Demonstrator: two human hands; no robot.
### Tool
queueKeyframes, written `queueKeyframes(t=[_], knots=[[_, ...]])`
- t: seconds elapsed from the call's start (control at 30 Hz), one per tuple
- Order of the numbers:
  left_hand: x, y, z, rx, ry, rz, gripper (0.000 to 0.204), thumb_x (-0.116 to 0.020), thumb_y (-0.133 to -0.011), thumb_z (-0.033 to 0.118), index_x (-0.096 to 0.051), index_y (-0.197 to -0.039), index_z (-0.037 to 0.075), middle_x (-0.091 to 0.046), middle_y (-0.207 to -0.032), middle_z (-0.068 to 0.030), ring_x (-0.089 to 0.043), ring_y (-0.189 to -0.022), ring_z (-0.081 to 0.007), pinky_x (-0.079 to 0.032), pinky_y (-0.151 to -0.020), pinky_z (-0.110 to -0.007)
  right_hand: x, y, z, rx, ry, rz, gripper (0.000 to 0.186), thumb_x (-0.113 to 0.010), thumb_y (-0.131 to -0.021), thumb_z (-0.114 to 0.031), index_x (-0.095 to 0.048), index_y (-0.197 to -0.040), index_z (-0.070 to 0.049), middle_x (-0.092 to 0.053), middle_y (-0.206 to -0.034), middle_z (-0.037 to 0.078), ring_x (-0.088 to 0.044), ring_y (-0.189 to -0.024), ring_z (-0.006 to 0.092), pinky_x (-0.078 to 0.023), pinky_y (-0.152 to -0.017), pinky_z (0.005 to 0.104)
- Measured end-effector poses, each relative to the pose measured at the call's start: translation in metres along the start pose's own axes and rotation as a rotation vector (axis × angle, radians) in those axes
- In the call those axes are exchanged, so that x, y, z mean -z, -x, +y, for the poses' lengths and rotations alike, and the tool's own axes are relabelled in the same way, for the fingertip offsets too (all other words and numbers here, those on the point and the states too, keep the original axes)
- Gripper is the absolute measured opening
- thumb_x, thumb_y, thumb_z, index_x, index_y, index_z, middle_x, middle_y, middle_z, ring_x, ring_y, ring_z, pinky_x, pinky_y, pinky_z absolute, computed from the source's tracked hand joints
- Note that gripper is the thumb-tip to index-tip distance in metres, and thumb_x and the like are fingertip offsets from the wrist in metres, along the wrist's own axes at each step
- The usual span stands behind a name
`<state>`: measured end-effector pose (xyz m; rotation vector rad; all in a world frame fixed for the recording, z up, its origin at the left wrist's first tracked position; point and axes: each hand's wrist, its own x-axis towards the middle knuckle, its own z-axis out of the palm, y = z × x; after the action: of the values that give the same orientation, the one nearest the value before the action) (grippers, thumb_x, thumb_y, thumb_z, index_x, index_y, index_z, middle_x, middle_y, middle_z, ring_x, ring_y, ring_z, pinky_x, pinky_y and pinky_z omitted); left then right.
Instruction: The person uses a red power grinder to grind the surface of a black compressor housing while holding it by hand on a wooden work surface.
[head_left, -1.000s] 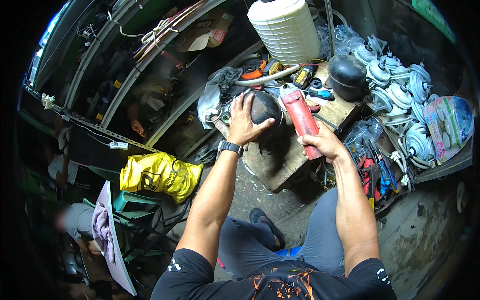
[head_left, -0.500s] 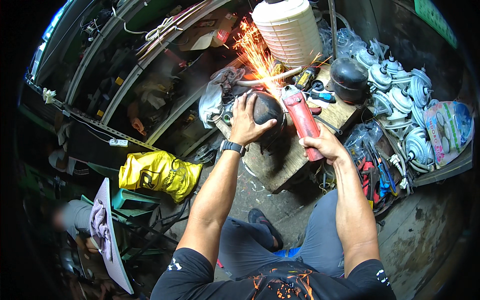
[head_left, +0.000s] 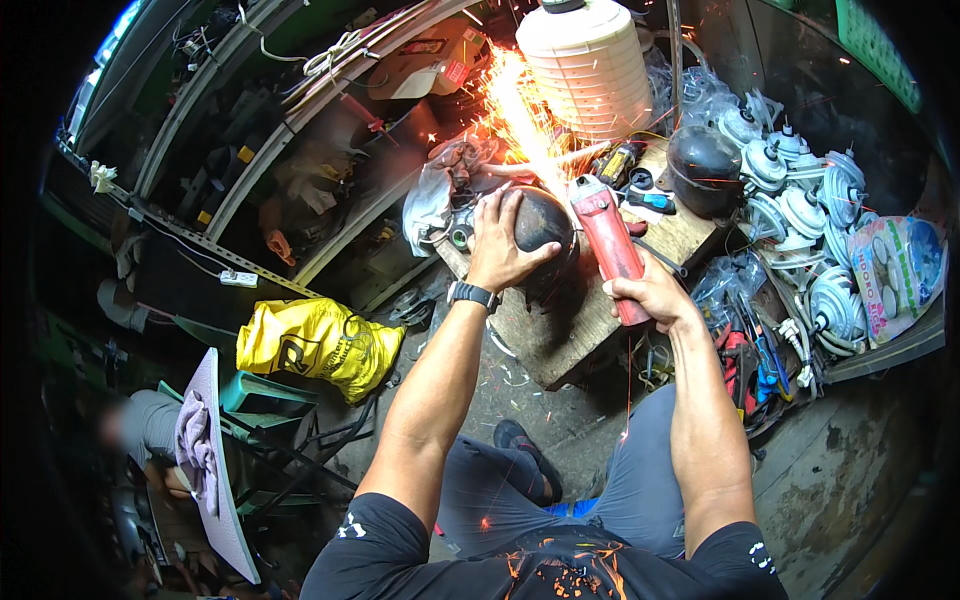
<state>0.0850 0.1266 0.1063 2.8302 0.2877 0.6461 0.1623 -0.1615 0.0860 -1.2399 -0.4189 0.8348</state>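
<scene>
My left hand (head_left: 500, 241) grips a dark, rounded metal shell (head_left: 545, 260) on a worn wooden board (head_left: 550, 340), fingers spread over its top. My right hand (head_left: 644, 292) is closed around the body of a red angle grinder (head_left: 613, 235). The grinder's head rests at the shell's right upper edge, and a bright spray of sparks (head_left: 520, 110) shoots up and away from there. A second black rounded shell (head_left: 703, 170) sits behind to the right, beside a blue-handled tool (head_left: 650, 202) and a yellow-black power tool (head_left: 620, 162).
A white ribbed tank (head_left: 582, 70) stands behind the sparks. Pale disc-shaped parts (head_left: 800, 210) and pliers (head_left: 760, 355) are piled right. A yellow bag (head_left: 310, 350) and shelving (head_left: 225, 160) are left. A person in grey (head_left: 150, 430) sits at lower left.
Sparks appeared after the earliest frame and have grown brighter and denser since, scattering wider. Both hands keep their grips, shifting only slightly in the picture with the rest of the scene.
</scene>
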Motion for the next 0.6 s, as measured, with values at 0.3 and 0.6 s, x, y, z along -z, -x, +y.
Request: queueKeyframes(t=[0.3,0.6], knots=[[0.001,-0.001,0.002,-0.023,0.028,0.020,0.110,-0.089,-0.072,0.065,-0.048,-0.160,0.013,-0.036,-0.168,-0.0274,-0.031,-0.157,-0.0499,-0.032,-0.127,-0.061,0.002,0.002,0.003,-0.012,0.017,0.033,0.051,-0.085,-0.084,-0.011,-0.060,-0.128,-0.004,-0.068,-0.103,0.006,-0.068,-0.075,0.0140,-0.060,-0.066,0.0323],[0.000,-0.001,0.001,-0.012,0.030,0.012,0.114,-0.088,-0.071,0.069,-0.048,-0.161,0.012,-0.037,-0.168,-0.0278,-0.031,-0.157,-0.0504,-0.031,-0.127,-0.062,-0.008,0.002,-0.014,-0.010,0.004,-0.016,0.040,-0.084,-0.083,-0.010,-0.064,-0.117,-0.004,-0.067,-0.093,0.003,-0.067,-0.068,0.0133,-0.059,-0.061,0.0312]])
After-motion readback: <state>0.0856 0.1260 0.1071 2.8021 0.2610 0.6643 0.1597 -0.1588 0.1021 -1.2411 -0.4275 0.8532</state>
